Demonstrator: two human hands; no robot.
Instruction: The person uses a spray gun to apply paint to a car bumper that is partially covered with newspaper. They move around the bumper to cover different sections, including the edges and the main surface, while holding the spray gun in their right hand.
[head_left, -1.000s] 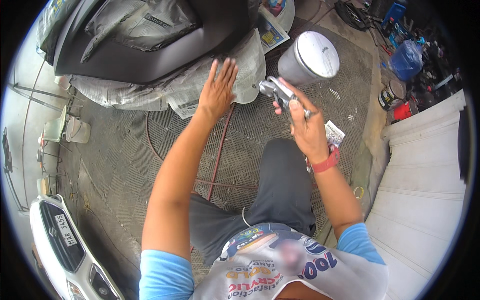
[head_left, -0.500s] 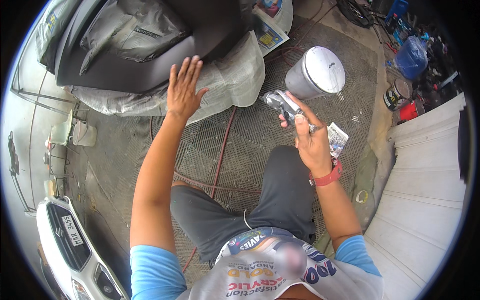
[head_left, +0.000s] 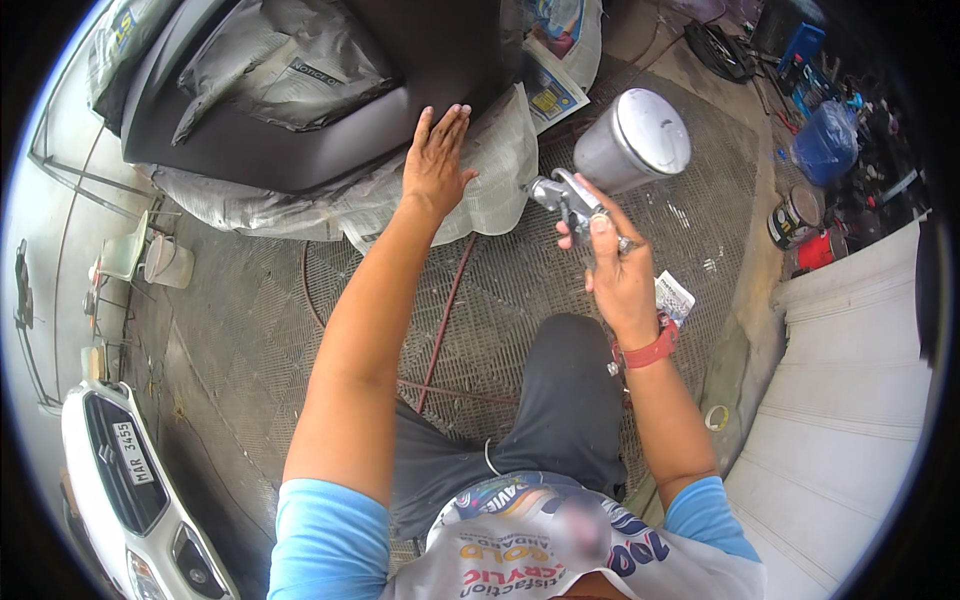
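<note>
While your right hand grips the spray gun, its body running left to right with the nozzle leftward, the lidded cup sits on its far right side. The dark panel lies far left of that grip. Your left hand is nearer it, flat and unladen; contact with the panel's near edge can't be told.

Spray gun in right hand

We identify a silver spray gun, a silver-grey cup, a dark-grey panel, a red wristband, light-blue sleeves and a grid-patterned grey floor.
</note>
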